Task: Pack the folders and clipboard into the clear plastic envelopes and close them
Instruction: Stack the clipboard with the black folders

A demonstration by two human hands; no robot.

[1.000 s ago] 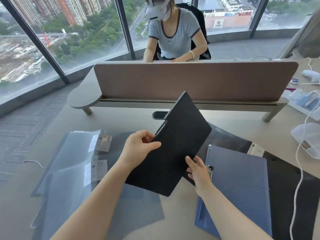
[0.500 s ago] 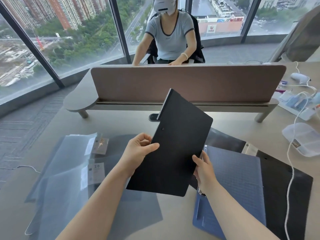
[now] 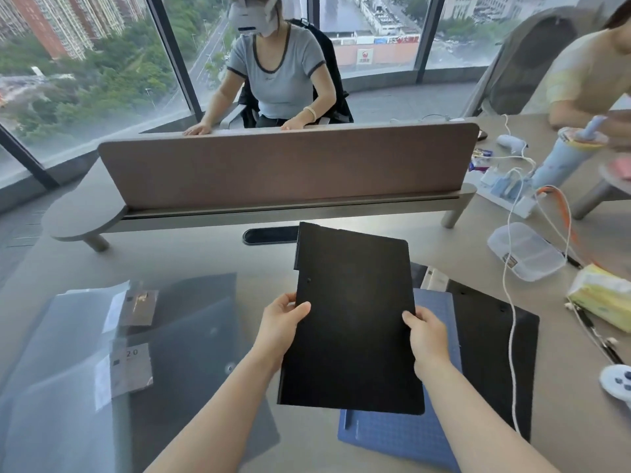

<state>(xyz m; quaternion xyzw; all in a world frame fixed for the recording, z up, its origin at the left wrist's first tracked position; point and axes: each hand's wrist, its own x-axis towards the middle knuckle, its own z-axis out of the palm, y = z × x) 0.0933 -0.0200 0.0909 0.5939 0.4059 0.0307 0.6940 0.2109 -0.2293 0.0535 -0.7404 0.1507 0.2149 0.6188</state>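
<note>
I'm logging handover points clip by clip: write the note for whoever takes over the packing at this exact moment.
Left hand grips the left edge of the black folder; right hand grips its right edge. It is held above the table.
Blue folder and another black folder lie on the table to the right.
Clear envelopes lie to the left, overlapping; none visibly holds a folder.
Done: one folder picked up.
Left: pack everything and close the envelopes.

divider panel (image 3: 290,165): 12 o'clock, upright across the desk
plastic box (image 3: 524,251): 2 o'clock
tissue pack (image 3: 602,297): 3 o'clock
white cable (image 3: 508,302): beside the box
</note>
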